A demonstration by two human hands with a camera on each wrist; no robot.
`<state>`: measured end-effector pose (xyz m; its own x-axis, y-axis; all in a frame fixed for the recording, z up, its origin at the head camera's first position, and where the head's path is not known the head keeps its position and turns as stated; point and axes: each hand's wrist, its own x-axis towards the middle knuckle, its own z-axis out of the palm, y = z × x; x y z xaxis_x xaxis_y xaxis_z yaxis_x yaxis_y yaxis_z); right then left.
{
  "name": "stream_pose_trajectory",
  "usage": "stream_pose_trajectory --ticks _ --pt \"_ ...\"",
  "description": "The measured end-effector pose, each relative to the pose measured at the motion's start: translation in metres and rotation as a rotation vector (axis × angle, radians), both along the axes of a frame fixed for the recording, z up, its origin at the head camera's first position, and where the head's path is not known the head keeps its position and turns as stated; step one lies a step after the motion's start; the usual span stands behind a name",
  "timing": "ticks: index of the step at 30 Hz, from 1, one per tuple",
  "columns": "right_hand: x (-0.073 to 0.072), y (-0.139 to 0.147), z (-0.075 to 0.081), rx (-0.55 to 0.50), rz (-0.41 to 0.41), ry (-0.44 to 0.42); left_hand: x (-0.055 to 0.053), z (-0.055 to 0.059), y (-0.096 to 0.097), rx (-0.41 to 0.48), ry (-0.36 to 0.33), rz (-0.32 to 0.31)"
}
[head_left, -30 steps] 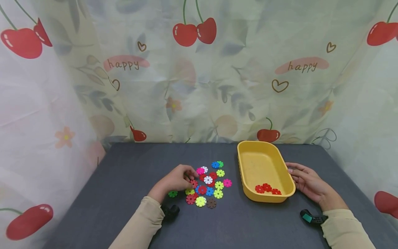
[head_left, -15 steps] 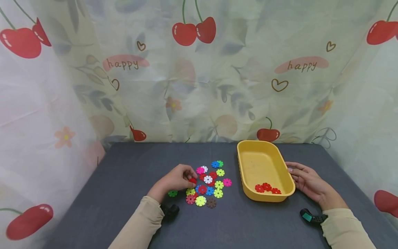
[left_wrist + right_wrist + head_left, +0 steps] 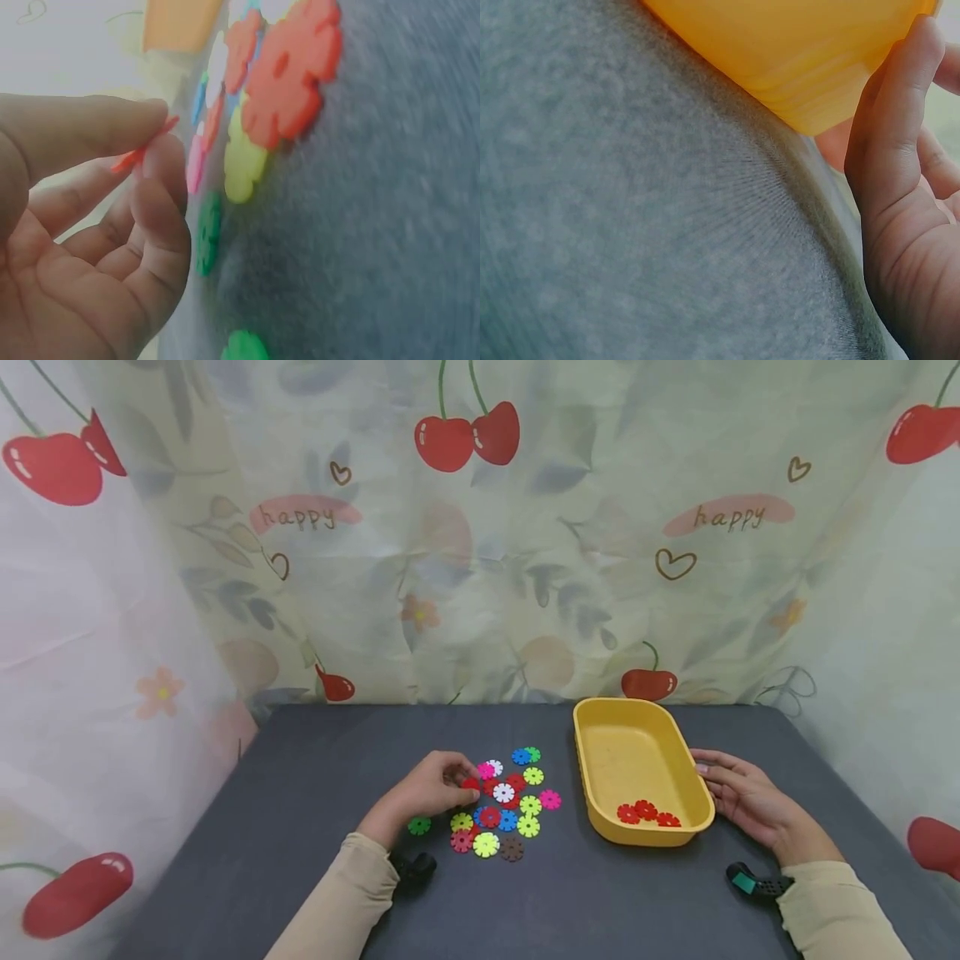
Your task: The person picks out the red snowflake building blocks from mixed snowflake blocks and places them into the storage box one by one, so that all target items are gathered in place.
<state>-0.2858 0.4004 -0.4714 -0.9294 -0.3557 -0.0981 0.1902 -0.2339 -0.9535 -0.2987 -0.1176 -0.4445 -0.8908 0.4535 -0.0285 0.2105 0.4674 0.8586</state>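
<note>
My left hand [image 3: 429, 787] pinches a thin red notched disc [image 3: 471, 784] between thumb and fingertips. In the left wrist view that red disc [image 3: 129, 160] is seen nearly edge-on, held above the table. Beside the hand lies a loose spread of notched flower-shaped discs: red, white, blue, pink, brown, green and a yellow-green disc [image 3: 486, 845]. On the right stands a yellow plastic tray [image 3: 626, 747] with several red discs [image 3: 646, 810] inside at its near end. Against the tray's right side rests my right hand [image 3: 750, 802], fingers fairly straight and thumb upward at the wall [image 3: 832, 52].
A dark grey cloth [image 3: 555, 902] covers the table. A green disc [image 3: 419, 827] lies apart at the left of the spread. A printed curtain [image 3: 480, 568] closes off the back and sides. Each wrist wears a black strap with a camera.
The left fingers have picked up a red disc from the left side of the spread and moved slightly up and right with it. The right hand and tray have stayed in place.
</note>
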Motion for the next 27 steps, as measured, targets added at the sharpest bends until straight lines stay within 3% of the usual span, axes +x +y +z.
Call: stream_pose_trajectory --ticks 6,13,27 --pt "-0.002 -0.001 0.003 0.012 -0.008 -0.014 -0.002 0.004 0.013 0.066 -0.009 -0.007" --pt "0.000 0.000 0.002 -0.018 -0.007 -0.033 0.001 0.011 0.044 0.142 -0.029 -0.030" --pt "0.000 0.001 0.001 -0.020 -0.003 -0.029 0.004 0.017 0.102 0.306 -0.144 -0.047"
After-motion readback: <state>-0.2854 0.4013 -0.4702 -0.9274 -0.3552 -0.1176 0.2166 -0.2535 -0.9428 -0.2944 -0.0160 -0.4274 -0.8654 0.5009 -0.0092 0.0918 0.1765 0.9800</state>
